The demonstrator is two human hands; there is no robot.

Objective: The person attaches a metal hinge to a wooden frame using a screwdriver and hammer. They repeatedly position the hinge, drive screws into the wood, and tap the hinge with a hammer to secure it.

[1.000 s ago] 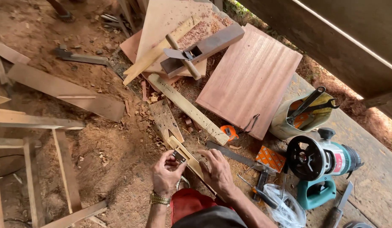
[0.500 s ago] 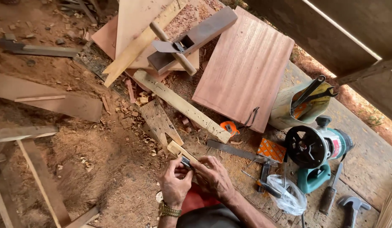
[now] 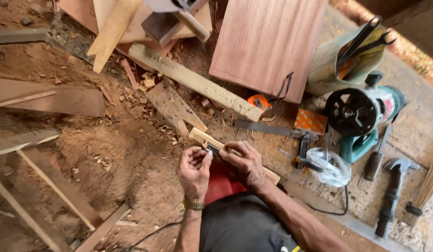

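The fingers [image 3: 205,156] of the left hand [image 3: 194,170] are pinching a small dark metal piece [image 3: 213,150] against the near end of a pale wooden strip [image 3: 201,137], thumb and fingertips pressed together on it. The right hand [image 3: 244,163] is lying over the same strip just beside them, its fingers curled and closing down on the wood, so the strip is running under the palm and poking out again at the wrist side. Both hands are working low over a floor [image 3: 123,158] thick with reddish sawdust and shavings, and the left wrist is wearing a metal watch band [image 3: 194,204]. Just beyond the strip a short rough board [image 3: 172,107] is lying at an angle, and behind it a longer pale plank [image 3: 193,81] is stretching toward an orange tape measure [image 3: 259,101]. A wide reddish panel [image 3: 268,44] is sitting past that. To the right, a metal square [image 3: 272,129] is resting near an orange patterned block [image 3: 310,121], with a clear plastic bag [image 3: 329,165] close to the right forearm. Farther out a green power router [image 3: 361,112] is standing, and a chisel [image 3: 376,156] and a hammer [image 3: 394,191] are lying well apart from the hands.
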